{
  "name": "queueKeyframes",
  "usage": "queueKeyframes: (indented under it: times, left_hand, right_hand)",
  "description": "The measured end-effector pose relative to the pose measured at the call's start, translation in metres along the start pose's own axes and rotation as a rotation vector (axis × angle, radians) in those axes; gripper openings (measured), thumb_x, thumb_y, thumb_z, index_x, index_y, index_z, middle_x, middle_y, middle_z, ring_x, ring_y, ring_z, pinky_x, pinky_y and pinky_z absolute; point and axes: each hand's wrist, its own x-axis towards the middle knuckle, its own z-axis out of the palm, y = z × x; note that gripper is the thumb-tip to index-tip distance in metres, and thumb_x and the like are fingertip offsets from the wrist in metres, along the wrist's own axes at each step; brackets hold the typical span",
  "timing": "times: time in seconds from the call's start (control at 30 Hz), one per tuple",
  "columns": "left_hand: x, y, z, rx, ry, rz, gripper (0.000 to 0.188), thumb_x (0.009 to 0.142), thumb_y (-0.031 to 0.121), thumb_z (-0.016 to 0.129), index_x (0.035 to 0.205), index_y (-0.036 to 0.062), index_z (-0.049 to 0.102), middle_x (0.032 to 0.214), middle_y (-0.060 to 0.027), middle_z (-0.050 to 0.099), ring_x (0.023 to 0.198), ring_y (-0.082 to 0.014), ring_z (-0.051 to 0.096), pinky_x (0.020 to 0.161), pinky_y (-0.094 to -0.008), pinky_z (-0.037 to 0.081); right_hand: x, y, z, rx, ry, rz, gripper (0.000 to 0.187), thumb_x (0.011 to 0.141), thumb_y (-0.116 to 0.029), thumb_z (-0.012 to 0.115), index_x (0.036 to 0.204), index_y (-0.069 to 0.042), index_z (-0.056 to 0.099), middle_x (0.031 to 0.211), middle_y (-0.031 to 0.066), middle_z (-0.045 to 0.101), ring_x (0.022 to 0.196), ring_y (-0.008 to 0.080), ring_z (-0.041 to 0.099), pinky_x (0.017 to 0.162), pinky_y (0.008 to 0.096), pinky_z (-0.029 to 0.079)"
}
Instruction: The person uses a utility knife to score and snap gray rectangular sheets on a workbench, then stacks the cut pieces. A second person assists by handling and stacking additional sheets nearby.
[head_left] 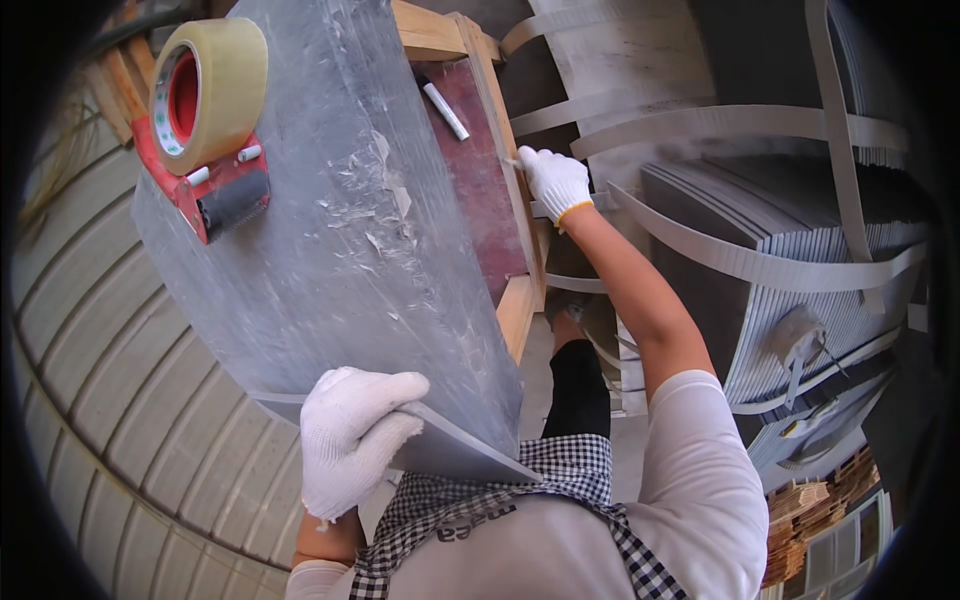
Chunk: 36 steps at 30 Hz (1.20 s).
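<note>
Grey slab (340,230) is running lower centre to upper left; I'm pinching its near corner with left hand (350,440), right hand (555,180) closing around its far edge.

From my feed I saw a wooden frame (520,310) with a dark red board (480,170) inside it, strapped stacks of grey sheets (800,270) to the right, ribbed pale panels (110,340) lower left, and cardboard bundles (810,510) under bright daylight

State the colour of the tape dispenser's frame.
Red, with a black blade guard; the tape dispenser lies on the grey slab in the head view.
</note>
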Motion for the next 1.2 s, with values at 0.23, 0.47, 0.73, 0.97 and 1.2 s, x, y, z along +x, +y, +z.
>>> queueKeyframes:
  times: [0.23, 0.47, 0.73, 0.97, 1.2]
  left_hand:
    - [-0.008, -0.001, 0.004, -0.022, 0.017, -0.019, 0.031, 0.069, 0.002, 0.075, 0.100, 0.0043, 0.075, 0.081, -0.0047, 0.073, 0.076, -0.0232, 0.066, 0.076, -0.0350, 0.046]
    - [-0.004, -0.003, 0.005, -0.030, 0.030, -0.008, 0.032, 0.068, 0.002, 0.074, 0.100, 0.0024, 0.074, 0.080, -0.0057, 0.072, 0.075, -0.0229, 0.064, 0.074, -0.0342, 0.047]
    - [0.002, -0.002, 0.002, -0.013, 0.015, 0.016, 0.032, 0.069, 0.004, 0.077, 0.100, 0.0042, 0.074, 0.080, -0.0043, 0.073, 0.075, -0.0236, 0.066, 0.075, -0.0351, 0.046]
    - [0.003, -0.004, 0.002, 0.001, 0.003, 0.012, 0.032, 0.068, 0.006, 0.078, 0.100, 0.0047, 0.074, 0.083, -0.0046, 0.074, 0.076, -0.0242, 0.067, 0.075, -0.0355, 0.046]
    - [0.003, -0.004, 0.002, 0.000, -0.003, 0.000, 0.031, 0.067, 0.006, 0.078, 0.098, 0.0045, 0.074, 0.083, -0.0049, 0.074, 0.076, -0.0240, 0.067, 0.075, -0.0355, 0.046]
  right_hand:
    - [0.003, 0.014, 0.036, 0.156, 0.145, 0.160, 0.010, 0.094, -0.023, 0.056, 0.099, -0.016, 0.060, 0.084, 0.0172, 0.069, 0.074, 0.0405, 0.068, 0.062, 0.0527, 0.053]
    - [-0.015, -0.009, 0.004, 0.077, -0.007, -0.033, 0.013, 0.096, -0.021, 0.052, 0.099, -0.017, 0.063, 0.091, 0.0137, 0.069, 0.086, 0.0348, 0.070, 0.066, 0.0497, 0.054]
    - [0.006, 0.025, 0.031, 0.049, -0.191, 0.045, 0.020, 0.096, -0.023, 0.050, 0.101, -0.014, 0.068, 0.098, 0.0154, 0.073, 0.089, 0.0371, 0.072, 0.066, 0.0474, 0.056]
    - [-0.009, -0.011, 0.037, 0.356, 0.189, 0.275, 0.012, 0.092, -0.024, 0.062, 0.100, -0.015, 0.061, 0.091, 0.0133, 0.071, 0.083, 0.0354, 0.069, 0.066, 0.0482, 0.054]
    - [0.004, -0.009, 0.003, 0.059, 0.019, -0.028, 0.007, 0.092, -0.016, 0.054, 0.096, -0.013, 0.059, 0.086, 0.0141, 0.069, 0.080, 0.0363, 0.069, 0.064, 0.0496, 0.054]
